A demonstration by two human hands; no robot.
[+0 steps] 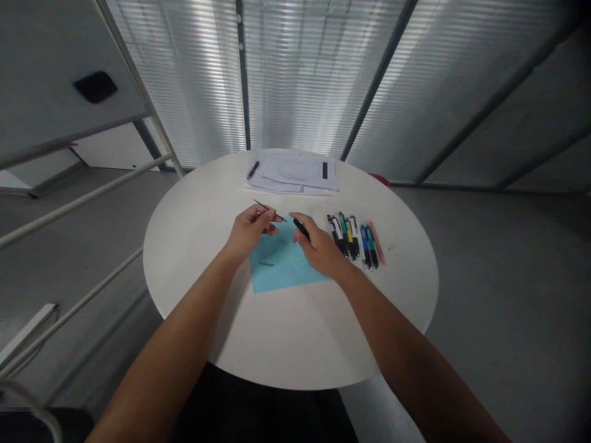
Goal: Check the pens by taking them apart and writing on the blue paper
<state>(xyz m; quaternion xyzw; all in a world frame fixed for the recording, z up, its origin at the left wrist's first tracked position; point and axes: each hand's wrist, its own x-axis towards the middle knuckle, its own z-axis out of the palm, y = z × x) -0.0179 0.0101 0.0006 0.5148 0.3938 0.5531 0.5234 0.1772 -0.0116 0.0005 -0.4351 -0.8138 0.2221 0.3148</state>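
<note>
Between its thumb and fingers, my left hand (pixel 250 231) pinches a thin dark pen refill (pixel 270 210), its tip pointing right. My right hand (pixel 320 245) is closed around a black pen barrel (pixel 301 229), whose end faces the refill. The two parts are apart, held above a light-blue sheet (pixel 277 280). On that sheet lies a small thin dark piece (pixel 267 264), too small to identify. Several pens with white, green, yellow and black bodies (pixel 344 234) lie just right of my right hand, with blue and green ones (pixel 369 246) beside them.
A round white table (pixel 194 209) carries everything. At its far side lies a stack of printed papers (pixel 295 172) with a dark pen (pixel 253 170) on it. A pinkish strip (pixel 376 243) lies right of the pens. A white metal frame (pixel 83 191) stands left; blinds (pixel 295 74) hang behind.
</note>
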